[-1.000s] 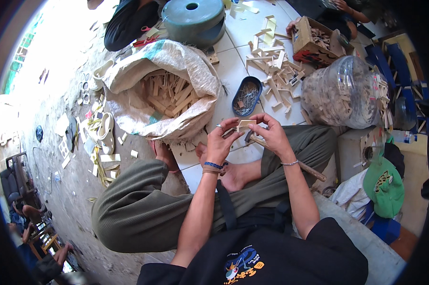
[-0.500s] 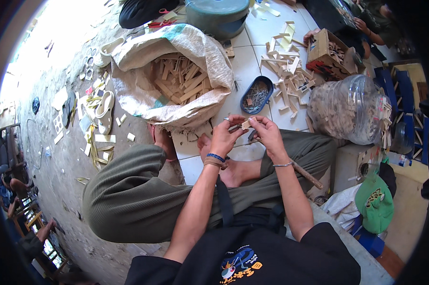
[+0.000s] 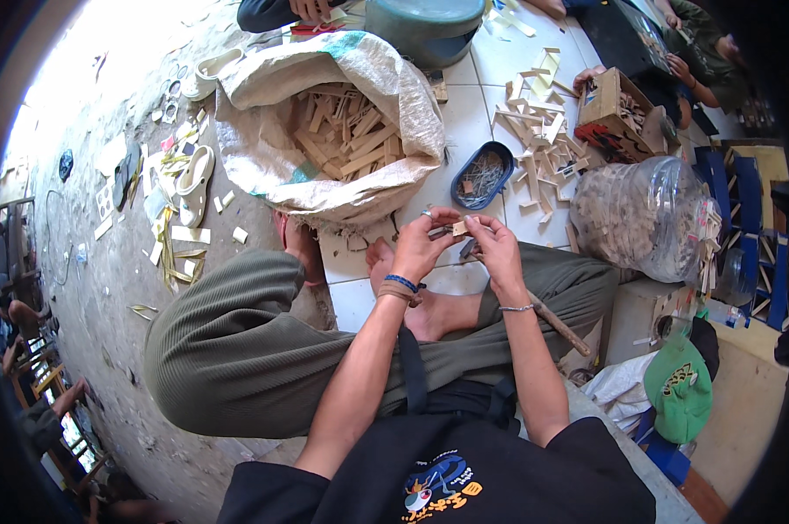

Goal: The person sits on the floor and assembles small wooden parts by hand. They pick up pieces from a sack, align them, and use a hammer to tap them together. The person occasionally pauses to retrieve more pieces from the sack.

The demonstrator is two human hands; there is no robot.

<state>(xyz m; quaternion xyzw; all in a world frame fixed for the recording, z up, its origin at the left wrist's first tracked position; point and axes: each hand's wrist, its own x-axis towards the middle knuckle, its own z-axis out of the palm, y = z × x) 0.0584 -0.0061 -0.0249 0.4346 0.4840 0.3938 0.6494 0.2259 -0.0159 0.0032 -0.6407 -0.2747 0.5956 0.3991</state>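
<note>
Both my hands meet above my crossed legs, around a small pale wood piece [image 3: 459,229]. My left hand [image 3: 419,247] pinches it from one side with the fingertips. From the other side my right hand [image 3: 497,255] grips it between thumb and fingers. A hammer with a wooden handle [image 3: 560,323] seems tucked under my right hand; its handle sticks out past the wrist, and a dark metal end shows below the fingers. Just beyond the hands lies a blue oval tray [image 3: 456,185] of thin nails, with a small wood bit among them.
A white woven sack [image 3: 264,166] full of wood pieces stands ahead left. Loose wood strips [image 3: 534,131] lie beyond the tray. At right are a wooden box [image 3: 600,113], a large clear plastic jar [image 3: 643,218] and a green cap [image 3: 678,393]. Other people's hands show at the far edge.
The view has shifted slightly, so the surroundings sit a little lower. My hands stay together on the wood piece, its angle slightly changed. A co-worker's hand now shows beyond the sack.
</note>
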